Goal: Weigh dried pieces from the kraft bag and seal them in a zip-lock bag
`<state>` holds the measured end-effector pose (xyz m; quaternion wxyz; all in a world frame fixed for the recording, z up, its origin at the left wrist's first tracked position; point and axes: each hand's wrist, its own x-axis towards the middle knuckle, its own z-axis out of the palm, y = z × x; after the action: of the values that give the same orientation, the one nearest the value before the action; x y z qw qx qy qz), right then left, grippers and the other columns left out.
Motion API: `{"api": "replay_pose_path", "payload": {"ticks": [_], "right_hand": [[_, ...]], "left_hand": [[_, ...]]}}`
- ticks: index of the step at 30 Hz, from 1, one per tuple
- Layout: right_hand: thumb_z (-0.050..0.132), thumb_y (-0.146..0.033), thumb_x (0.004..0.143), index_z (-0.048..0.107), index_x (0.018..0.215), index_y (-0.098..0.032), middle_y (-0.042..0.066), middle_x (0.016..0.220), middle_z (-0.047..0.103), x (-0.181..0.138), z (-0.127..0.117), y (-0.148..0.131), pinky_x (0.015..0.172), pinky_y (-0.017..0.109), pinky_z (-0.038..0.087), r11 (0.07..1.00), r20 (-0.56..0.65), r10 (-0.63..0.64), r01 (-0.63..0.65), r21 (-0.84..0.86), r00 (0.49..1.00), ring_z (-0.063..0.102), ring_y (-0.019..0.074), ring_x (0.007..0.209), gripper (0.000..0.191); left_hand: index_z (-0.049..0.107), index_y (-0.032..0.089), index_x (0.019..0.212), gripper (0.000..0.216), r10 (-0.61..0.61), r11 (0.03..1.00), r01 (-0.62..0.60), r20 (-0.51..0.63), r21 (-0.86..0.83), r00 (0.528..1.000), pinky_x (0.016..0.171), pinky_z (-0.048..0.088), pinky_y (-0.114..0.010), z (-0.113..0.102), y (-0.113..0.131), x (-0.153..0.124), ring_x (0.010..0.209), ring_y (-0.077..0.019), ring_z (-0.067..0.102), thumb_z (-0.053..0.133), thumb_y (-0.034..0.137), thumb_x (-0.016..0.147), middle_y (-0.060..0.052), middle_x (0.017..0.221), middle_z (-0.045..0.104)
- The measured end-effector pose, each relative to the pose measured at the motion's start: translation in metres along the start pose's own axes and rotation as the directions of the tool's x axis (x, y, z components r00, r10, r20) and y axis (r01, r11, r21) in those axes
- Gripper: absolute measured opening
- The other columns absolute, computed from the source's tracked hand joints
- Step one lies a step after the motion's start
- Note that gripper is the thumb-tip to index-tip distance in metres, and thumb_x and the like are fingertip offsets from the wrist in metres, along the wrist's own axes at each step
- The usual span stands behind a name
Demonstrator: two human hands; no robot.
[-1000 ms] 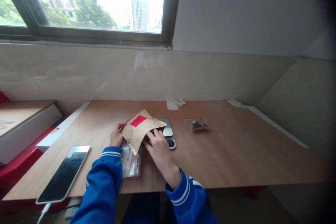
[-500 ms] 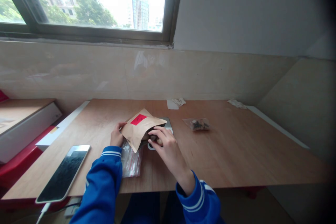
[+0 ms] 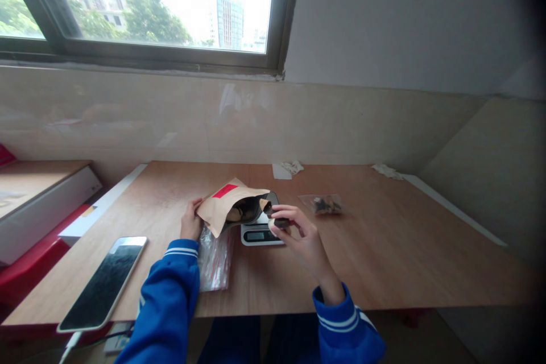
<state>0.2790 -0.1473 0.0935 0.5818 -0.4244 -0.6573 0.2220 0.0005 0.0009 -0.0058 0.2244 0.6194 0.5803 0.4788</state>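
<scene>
Left hand [image 3: 190,226] grips the left edge of a brown paper pouch [image 3: 228,209] with a red label, fingers curled on it, holding it tilted with the open mouth facing right. Pouch sits over the back part of a small digital scale [image 3: 260,232] on the wooden table [image 3: 384,250]; dark contents show inside the mouth.

Right hand [image 3: 305,239] is just right of the pouch mouth, over the scale's right edge. Thumb and fingertips [image 3: 278,223] pinch a small dark piece [image 3: 281,220]; the piece lies between the tips, out of the pouch, near its opening. Other fingers loosely curled.

A stack of clear zip bags [image 3: 214,259] lies under the left wrist, beside the scale. A filled clear bag [image 3: 322,203] lies well apart, to the right. A phone [image 3: 104,281] lies at the table's left front corner, with crumpled tissue [image 3: 290,168] at the back.
</scene>
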Motion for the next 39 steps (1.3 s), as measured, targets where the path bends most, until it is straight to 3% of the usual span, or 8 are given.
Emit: {"api": "replay_pose_path", "payload": {"ticks": [6,10,14,17,20,25,31,39], "right_hand": [[0.067,-0.033,0.079,0.063,0.093,-0.022,0.008,0.112,0.065,0.001,0.001,0.035,0.086,0.035,0.052,0.943,-0.122,0.143,-0.097,0.318,0.982,0.060,0.0219,0.107,0.019],[0.063,-0.045,0.080,0.058,0.097,-0.024,0.008,0.115,0.064,0.002,0.007,0.052,0.066,0.030,0.054,0.829,-0.153,0.303,-0.180,0.530,0.941,0.063,0.0227,0.100,0.028],[0.061,-0.049,0.079,0.057,0.102,-0.024,0.008,0.117,0.064,0.006,0.015,0.066,0.056,0.025,0.050,0.762,-0.130,0.403,-0.253,0.597,0.906,0.066,0.0200,0.090,0.034],[0.064,-0.046,0.078,0.059,0.102,-0.021,0.008,0.110,0.066,0.015,0.022,0.075,0.058,0.025,0.049,0.810,-0.112,0.416,-0.312,0.496,0.903,0.065,0.0187,0.085,0.035],[0.064,-0.044,0.077,0.063,0.100,-0.017,0.008,0.097,0.068,0.026,0.027,0.081,0.064,0.028,0.050,0.923,-0.091,0.340,-0.313,0.224,0.936,0.063,0.0185,0.079,0.035],[0.060,-0.031,0.081,0.066,0.097,-0.019,0.007,0.101,0.066,0.042,0.036,0.085,0.089,0.038,0.045,0.976,-0.029,0.094,-0.098,-0.193,0.995,0.058,0.0213,0.097,0.021],[0.059,-0.021,0.081,0.066,0.098,-0.021,0.008,0.124,0.053,0.041,0.046,0.097,0.101,0.039,0.039,0.965,0.076,0.028,-0.007,-0.261,0.997,0.051,0.0210,0.117,0.019],[0.063,-0.018,0.079,0.059,0.119,-0.029,0.007,0.130,0.045,0.033,0.046,0.102,0.102,0.041,0.040,0.933,0.147,0.030,0.025,-0.359,0.989,0.049,0.0221,0.120,0.042]], "left_hand": [[0.053,0.015,0.113,0.039,-0.023,0.999,0.023,-0.002,0.040,1.000,0.091,0.048,-0.039,0.000,0.004,-0.001,0.105,-0.0251,0.063,0.048,0.023,0.075,-0.013,0.113,0.067],[0.055,0.016,0.110,0.036,-0.039,0.998,0.039,-0.017,0.039,0.999,0.087,0.049,-0.037,-0.002,0.007,-0.003,0.100,-0.0245,0.065,0.048,0.021,0.075,-0.011,0.108,0.069],[0.055,0.017,0.109,0.035,-0.051,0.996,0.055,-0.047,0.077,0.998,0.083,0.050,-0.037,-0.002,0.004,-0.002,0.095,-0.0252,0.066,0.048,0.020,0.075,-0.010,0.103,0.071],[0.055,0.017,0.110,0.035,-0.067,0.987,0.074,-0.055,0.144,0.996,0.078,0.050,-0.038,0.000,-0.003,0.000,0.091,-0.0275,0.066,0.046,0.021,0.076,-0.011,0.097,0.071],[0.054,0.019,0.113,0.037,-0.067,0.971,0.079,-0.058,0.224,0.996,0.075,0.050,-0.038,0.002,-0.010,0.003,0.088,-0.0293,0.067,0.045,0.020,0.077,-0.011,0.091,0.071],[0.053,0.020,0.118,0.038,-0.073,0.944,0.085,-0.050,0.318,0.996,0.075,0.048,-0.039,0.002,-0.013,0.004,0.089,-0.0315,0.067,0.044,0.024,0.081,-0.013,0.096,0.070],[0.051,0.018,0.123,0.044,-0.057,0.953,0.072,-0.061,0.294,0.997,0.075,0.048,-0.039,0.002,-0.015,0.005,0.089,-0.0312,0.067,0.045,0.038,0.084,-0.013,0.096,0.071],[0.057,0.019,0.115,0.043,-0.086,0.976,0.095,-0.051,0.197,0.995,0.076,0.048,-0.040,0.001,-0.011,0.005,0.091,-0.0327,0.066,0.048,0.045,0.082,-0.012,0.095,0.072]]}}
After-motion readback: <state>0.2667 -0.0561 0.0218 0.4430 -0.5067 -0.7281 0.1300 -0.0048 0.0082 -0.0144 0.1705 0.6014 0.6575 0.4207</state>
